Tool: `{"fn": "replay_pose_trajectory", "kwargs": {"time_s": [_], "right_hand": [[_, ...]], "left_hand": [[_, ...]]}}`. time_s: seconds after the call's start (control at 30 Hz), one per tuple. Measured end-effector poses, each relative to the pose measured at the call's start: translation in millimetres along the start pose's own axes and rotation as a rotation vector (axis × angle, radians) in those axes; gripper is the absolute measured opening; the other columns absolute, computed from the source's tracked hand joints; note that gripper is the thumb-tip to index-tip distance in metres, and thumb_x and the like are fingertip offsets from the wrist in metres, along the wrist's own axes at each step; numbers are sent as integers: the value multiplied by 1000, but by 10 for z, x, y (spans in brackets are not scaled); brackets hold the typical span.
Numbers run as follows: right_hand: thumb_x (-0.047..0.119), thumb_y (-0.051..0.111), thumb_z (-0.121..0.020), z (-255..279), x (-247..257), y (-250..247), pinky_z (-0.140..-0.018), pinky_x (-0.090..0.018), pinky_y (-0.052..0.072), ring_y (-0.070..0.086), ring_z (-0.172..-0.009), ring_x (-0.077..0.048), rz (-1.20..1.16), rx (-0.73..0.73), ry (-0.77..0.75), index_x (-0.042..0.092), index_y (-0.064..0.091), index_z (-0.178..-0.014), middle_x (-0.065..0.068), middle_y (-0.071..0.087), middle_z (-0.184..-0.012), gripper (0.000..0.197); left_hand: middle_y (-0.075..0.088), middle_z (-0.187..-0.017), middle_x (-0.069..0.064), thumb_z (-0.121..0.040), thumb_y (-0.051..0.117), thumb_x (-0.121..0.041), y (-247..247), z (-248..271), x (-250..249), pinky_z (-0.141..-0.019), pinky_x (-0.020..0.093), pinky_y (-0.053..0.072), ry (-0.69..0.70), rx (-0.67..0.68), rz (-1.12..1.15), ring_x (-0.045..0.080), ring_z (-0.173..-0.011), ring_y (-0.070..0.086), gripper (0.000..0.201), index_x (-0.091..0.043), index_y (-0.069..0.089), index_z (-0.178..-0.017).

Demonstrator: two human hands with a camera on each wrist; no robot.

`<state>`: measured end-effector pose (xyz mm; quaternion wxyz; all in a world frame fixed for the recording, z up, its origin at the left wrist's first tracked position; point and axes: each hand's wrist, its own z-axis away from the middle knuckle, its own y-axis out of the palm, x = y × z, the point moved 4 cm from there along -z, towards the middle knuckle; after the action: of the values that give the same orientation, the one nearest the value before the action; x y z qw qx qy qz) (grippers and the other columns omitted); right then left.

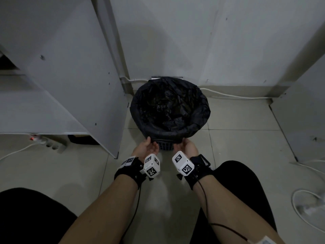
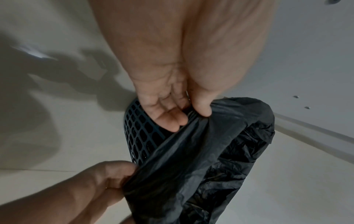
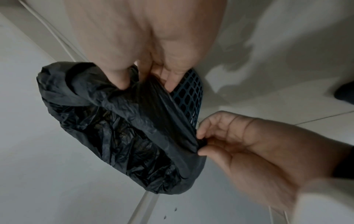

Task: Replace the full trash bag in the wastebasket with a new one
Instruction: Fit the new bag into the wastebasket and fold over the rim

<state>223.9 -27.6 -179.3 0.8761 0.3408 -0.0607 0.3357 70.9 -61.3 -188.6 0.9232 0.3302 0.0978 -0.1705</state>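
Hands [image 1: 147,147] [image 1: 186,147] palm-up under bag [image 1: 170,106] cuff

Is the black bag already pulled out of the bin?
No, the black bag sits in the bin, its edge folded over the rim where both hands pinch it.

Bare forearms, black wrist straps [image 1: 129,170] – white marker cubes [image 1: 152,166], thin black cables [image 1: 204,196] – black trousers [image 1: 233,175].

This looks like an office or plain utility room. A pale tiled floor [image 1: 237,138] meets bare white walls [image 1: 202,41], grey cabinet panels [image 1: 70,76] stand at the left, white cables [image 1: 233,96] run along the skirting, and a power strip [image 1: 52,144] lies under the cabinet.
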Motion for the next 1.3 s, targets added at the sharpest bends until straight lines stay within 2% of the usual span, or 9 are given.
{"fn": "replay_pose_trajectory", "kwargs": {"time_s": [0.1,0.23,0.33,0.6,0.73,0.87,1.03,1.23,1.3], "right_hand": [[15,51,-101,-3,-26,35,-82,-32,59,66,-94,-23,-45,86,-21,2,64,-106,-10,76,-80,19],[8,45,-103,-55,-20,-33,-67,-27,59,61,-90,-18,100,39,-22,10,56,-128,-7,67,-101,27],[21,47,-104,-58,8,-92,-73,-33,54,58,-100,-17,197,16,-16,20,55,-131,-4,60,-119,28],[3,44,-103,-23,88,40,-51,-35,60,60,-84,-21,-73,46,52,10,59,-95,-8,73,-63,18],[6,48,-101,5,123,62,-76,-29,60,64,-87,-20,3,85,1,4,62,-103,-11,70,-94,14],[8,52,-98,79,123,58,-108,-37,44,63,-95,-22,-10,140,-42,4,62,-91,-12,67,-97,13],[8,43,-104,62,79,21,-92,-37,49,60,-89,-20,26,84,-42,15,58,-97,-8,63,-98,18],[1,37,-103,-16,74,63,-83,-46,50,61,-89,-24,-71,36,28,11,59,-101,-11,68,-91,24],[-1,38,-102,-27,88,110,-82,-44,50,61,-86,-22,-68,37,39,10,59,-95,-10,73,-74,24]], "left_hand": [[58,-80,7,-98,51,-16,39,24,13,-55,27,58,2,8,4,15,-71,52,17,-6,53,-85],[66,-68,6,-101,46,-16,73,-10,29,-53,24,58,19,27,14,15,-72,52,21,-7,53,-83],[59,-81,2,-102,42,-21,56,-79,38,-52,25,56,24,19,-25,15,-72,52,20,-11,52,-89],[60,-92,-2,-103,37,-16,232,-16,91,-72,31,44,79,14,-103,13,-79,56,20,-20,53,-90],[64,-95,0,-101,33,-21,213,-11,73,-73,32,42,81,42,-98,16,-79,57,23,-20,56,-101],[67,-77,1,-90,42,-26,212,104,45,-75,32,40,61,99,-76,20,-77,57,24,-15,57,-75],[65,-97,-3,-97,51,-29,91,-36,52,-77,27,45,52,61,-181,13,-89,60,18,-15,63,-95],[56,-59,-3,-102,42,-30,27,-151,27,-48,26,47,71,18,-262,12,-55,51,26,-19,51,-81],[55,-63,-2,-104,35,-31,44,-171,29,-45,24,45,85,30,-293,11,-50,51,27,-19,50,-84]]}}
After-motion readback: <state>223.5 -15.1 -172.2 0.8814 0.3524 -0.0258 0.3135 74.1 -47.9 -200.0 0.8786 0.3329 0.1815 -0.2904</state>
